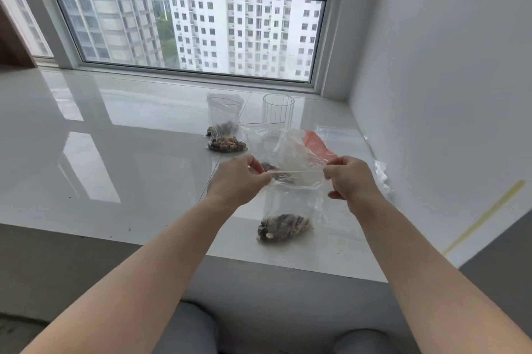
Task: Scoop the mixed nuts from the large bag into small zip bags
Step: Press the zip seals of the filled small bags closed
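A small clear zip bag (290, 204) with mixed nuts in its bottom hangs upright over the white ledge. My left hand (240, 178) pinches the left end of its top strip and my right hand (349, 178) pinches the right end, stretching the strip flat between them. Behind it lies the crumpled large bag (290, 149), clear with an orange patch, a few nuts showing inside. Two filled small zip bags (226, 134) rest further back on the left, one leaning upright and one lying flat.
A clear plastic cup (278, 110) stands upright behind the large bag. Empty flat zip bags (344, 134) lie at the right by the white wall. The glossy ledge (100, 152) ends at a front edge below my forearms; a window runs along its back.
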